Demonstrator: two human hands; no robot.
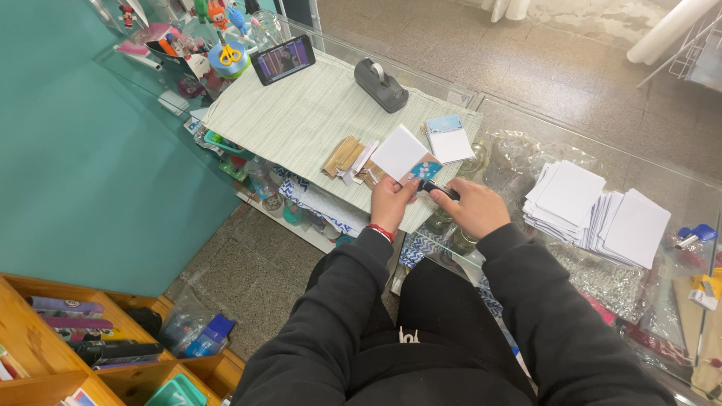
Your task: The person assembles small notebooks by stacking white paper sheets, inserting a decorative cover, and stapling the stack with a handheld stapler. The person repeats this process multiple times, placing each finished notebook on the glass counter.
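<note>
My left hand (pixel 389 200) holds a white card (pixel 399 153) with a small blue patterned piece (pixel 426 170) at its lower edge, over the near edge of a pale green striped mat (pixel 301 113). My right hand (pixel 474 208) grips a short black tool (pixel 438 189) whose tip touches the blue piece. Both arms wear black sleeves, and a red band circles my left wrist. Just beyond the card lies a small white pad with a blue top (pixel 449 138).
A glass counter (pixel 677 177) carries a spread of white cards (pixel 594 207), a black tape dispenser (pixel 380 84), a propped phone (pixel 283 59), tan strips (pixel 342 156) and a blue cup with scissors (pixel 229 59). Wooden shelves (pixel 45 376) stand at lower left.
</note>
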